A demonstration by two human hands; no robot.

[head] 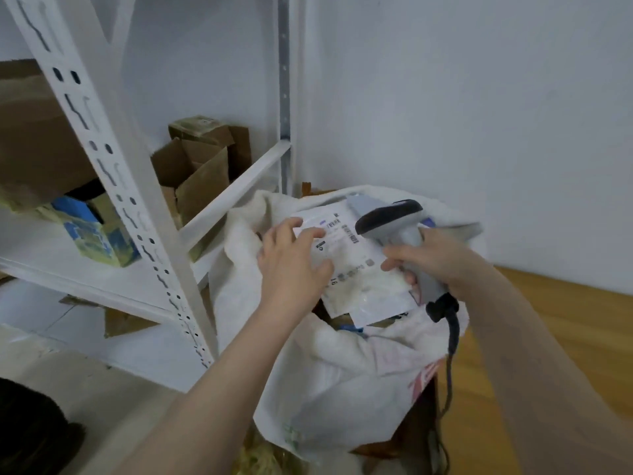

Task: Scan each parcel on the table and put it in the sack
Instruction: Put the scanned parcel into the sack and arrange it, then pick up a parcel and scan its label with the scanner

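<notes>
Your left hand rests on the white parcel, fingers spread and nearly straight across its printed label, thumb on the film beside them. The parcel lies tilted in the open mouth of the white sack, label side up, its near edge over the dark opening. Your right hand grips the handle of the grey scanner, fingers curled round it. The scanner's black-topped head points left, above the parcel's far right part. The black cable hangs from the handle base down the sack's side. A white shelving rack holding cardboard boxes stands left of the sack. A wooden surface lies to its right.
</notes>
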